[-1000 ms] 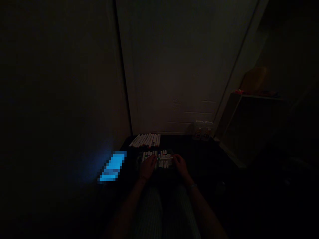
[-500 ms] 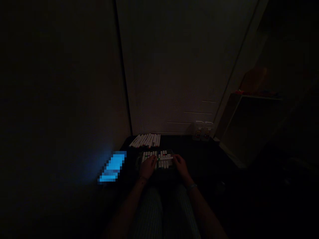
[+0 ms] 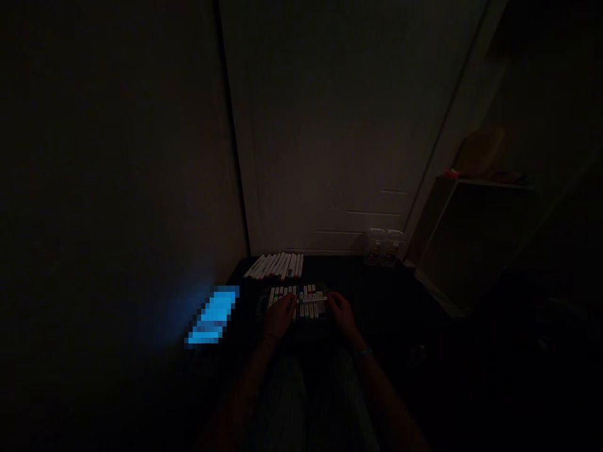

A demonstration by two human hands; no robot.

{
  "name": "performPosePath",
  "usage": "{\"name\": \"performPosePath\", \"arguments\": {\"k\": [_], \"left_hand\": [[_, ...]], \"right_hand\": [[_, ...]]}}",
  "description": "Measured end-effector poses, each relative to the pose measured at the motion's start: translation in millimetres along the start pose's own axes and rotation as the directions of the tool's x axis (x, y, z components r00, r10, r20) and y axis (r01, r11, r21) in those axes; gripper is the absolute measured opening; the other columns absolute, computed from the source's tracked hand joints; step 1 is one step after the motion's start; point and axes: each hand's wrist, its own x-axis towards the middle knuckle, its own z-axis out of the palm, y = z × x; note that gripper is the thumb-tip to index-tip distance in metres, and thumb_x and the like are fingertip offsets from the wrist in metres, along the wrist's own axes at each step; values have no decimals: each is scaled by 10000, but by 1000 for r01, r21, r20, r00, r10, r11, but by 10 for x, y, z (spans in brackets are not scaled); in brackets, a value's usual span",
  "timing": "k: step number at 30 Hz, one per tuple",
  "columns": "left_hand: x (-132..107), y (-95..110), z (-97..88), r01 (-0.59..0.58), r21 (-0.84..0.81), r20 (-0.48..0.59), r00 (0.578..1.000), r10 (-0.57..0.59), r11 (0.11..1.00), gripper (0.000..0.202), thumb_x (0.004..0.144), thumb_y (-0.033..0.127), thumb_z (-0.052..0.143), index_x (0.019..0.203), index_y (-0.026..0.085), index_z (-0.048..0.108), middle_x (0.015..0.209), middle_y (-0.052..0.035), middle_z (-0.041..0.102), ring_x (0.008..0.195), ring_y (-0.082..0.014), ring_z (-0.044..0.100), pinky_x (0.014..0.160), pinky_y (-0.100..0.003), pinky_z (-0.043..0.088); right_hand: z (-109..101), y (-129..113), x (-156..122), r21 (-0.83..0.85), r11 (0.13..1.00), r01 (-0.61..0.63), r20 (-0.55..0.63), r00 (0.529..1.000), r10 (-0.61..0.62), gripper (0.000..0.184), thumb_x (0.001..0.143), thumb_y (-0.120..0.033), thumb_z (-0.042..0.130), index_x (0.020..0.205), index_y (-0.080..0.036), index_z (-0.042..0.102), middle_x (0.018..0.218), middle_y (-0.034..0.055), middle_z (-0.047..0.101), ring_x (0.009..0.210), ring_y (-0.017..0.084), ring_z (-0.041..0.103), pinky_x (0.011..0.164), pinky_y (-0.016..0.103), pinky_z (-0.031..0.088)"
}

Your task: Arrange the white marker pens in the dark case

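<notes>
A white marker [image 3: 313, 299] lies level between my two hands, just above a case [image 3: 260, 306] filled with rows of upright-looking white markers [image 3: 309, 311] with coloured ends. My left hand [image 3: 281, 314] is closed on the marker's left end, near a green band. On its right end, the fingers of my right hand [image 3: 340, 309] are pinched. Both wrists rest low over the dark table edge. My left hand hides part of the case and the markers in it. The dim light blurs the fine detail of the fingers.
Behind the case, a row of loose white markers [image 3: 277, 266] lies on the dark table [image 3: 348, 273]. Two clear plastic containers [image 3: 384, 247] stand at the back right by the wall. A glowing blue screen [image 3: 213, 316] is at the left. A shelf unit [image 3: 452, 220] stands to the right.
The picture is slightly darker now. Both hands and the marker between them stay in nearly the same place.
</notes>
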Motion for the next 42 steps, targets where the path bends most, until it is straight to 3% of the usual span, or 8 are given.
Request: {"name": "performPosePath", "arguments": {"k": [22, 42], "left_hand": [[1, 29, -10, 29, -15, 14, 999, -29, 999, 281, 878, 349, 319, 990, 218, 541, 966, -37, 622, 869, -149, 566, 753, -251, 391], [0, -5, -2, -28, 21, -10, 1000, 28, 999, 303, 885, 364, 279, 950, 219, 536, 887, -24, 621, 800, -139, 572, 670, -230, 384]], "right_hand": [[-2, -36, -13, -11, 1000, -5, -8, 1000, 5, 323, 777, -455, 458, 886, -194, 614, 872, 32, 636, 813, 173, 567, 708, 264, 436], [-4, 4, -13, -4, 1000, 5, 9, 1000, -5, 301, 791, -436, 450, 887, -198, 608, 875, 29, 632, 813, 172, 567, 701, 256, 438]]}}
